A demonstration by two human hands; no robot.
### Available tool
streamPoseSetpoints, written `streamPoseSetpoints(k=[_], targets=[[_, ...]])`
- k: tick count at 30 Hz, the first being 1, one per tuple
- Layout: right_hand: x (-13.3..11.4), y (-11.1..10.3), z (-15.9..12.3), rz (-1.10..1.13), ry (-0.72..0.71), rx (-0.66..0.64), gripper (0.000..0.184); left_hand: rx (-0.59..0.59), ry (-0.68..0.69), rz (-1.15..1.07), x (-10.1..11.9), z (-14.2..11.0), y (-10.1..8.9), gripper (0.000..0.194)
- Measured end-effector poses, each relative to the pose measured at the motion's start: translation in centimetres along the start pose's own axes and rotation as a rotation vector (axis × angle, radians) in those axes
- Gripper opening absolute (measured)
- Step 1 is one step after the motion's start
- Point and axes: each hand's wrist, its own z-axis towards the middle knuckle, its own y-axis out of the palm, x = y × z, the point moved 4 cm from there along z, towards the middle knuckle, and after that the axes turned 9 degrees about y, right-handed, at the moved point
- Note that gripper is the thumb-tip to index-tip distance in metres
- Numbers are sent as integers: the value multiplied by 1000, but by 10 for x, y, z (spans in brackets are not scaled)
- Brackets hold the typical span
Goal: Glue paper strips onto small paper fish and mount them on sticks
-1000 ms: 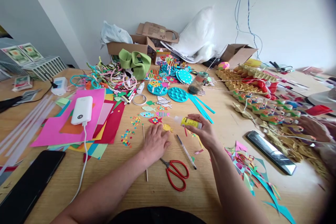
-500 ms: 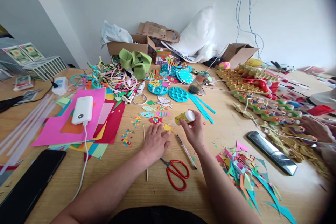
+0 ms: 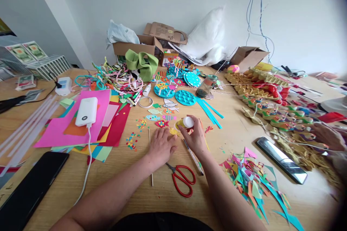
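Note:
My right hand (image 3: pixel 195 138) is closed round a small glue bottle (image 3: pixel 185 123) with a yellow label, tipped nozzle-down over a small yellow paper fish (image 3: pixel 172 131) on the wooden table (image 3: pixel 162 195). My left hand (image 3: pixel 161 147) lies flat on the table, fingers stretched toward that fish and holding nothing. Several coloured paper fish (image 3: pixel 159 117) lie just beyond. Red-handled scissors (image 3: pixel 182 178), a pen (image 3: pixel 193 156) and a thin wooden stick (image 3: pixel 150 156) rest near my hands.
Sheets of coloured paper (image 3: pixel 81 122) carry a white power bank (image 3: pixel 86 111) at left. A black phone (image 3: pixel 29 187) lies at front left. Paper scraps (image 3: pixel 252 178) pile at right. Another person's hand (image 3: pixel 325 135) works on painted egg cartons (image 3: pixel 273 112). Cardboard boxes (image 3: pixel 146 45) stand at the back.
My right hand has swung the glue bottle from lying sideways to pointing down, and moved left onto the yellow fish. The left hand stays flat in place.

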Motion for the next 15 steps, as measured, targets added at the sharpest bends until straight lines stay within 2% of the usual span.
streamPoseSetpoints(k=[15], targets=[[-2,3,3,31,34,-56,43,1,3,12,0,0,-2,39]])
